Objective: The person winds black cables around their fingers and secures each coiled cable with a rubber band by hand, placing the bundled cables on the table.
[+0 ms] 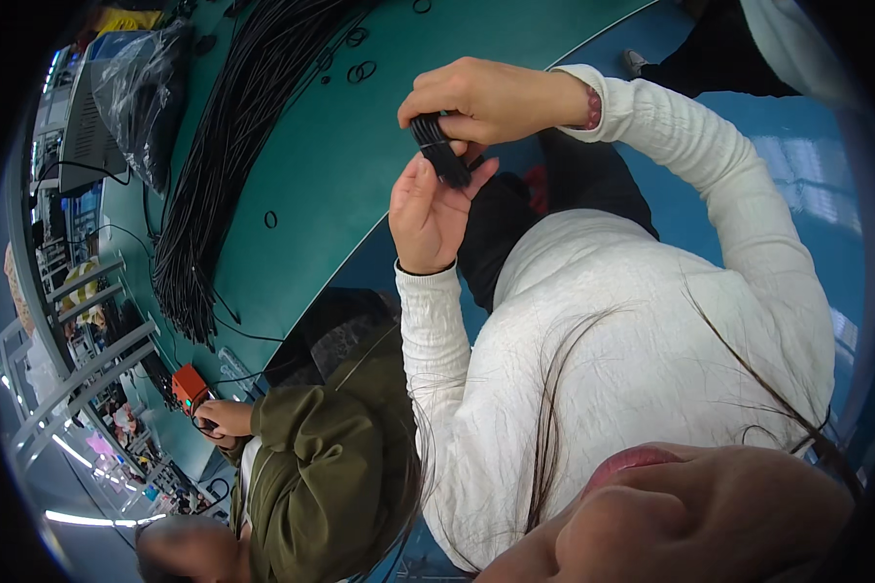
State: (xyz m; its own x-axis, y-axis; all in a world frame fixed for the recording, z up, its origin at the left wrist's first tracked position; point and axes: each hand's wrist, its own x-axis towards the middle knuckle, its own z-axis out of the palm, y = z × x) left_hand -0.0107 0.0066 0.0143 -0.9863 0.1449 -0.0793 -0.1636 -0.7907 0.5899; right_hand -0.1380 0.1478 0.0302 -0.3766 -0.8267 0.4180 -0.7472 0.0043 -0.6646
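Observation:
A short, folded bundle of black cable [436, 146] is held between my two hands, just off the edge of the green table. A thin band appears to cross its middle. My right hand [481, 102] grips the upper end from above, fingers bent round it. From below, my left hand [428, 209] has its thumb against the lower end, with a finger extended on the other side. Part of the bundle is hidden behind my right fingers.
On the green table [306, 219] lies a long heap of loose black cables [226, 136]. Several black rings [362, 71] are scattered beside it, and another ring [270, 220] lies nearer. A clear plastic bag [146, 97] stands far left. Close by on the left, a co-worker's hands [226, 418] are at a red device [189, 386].

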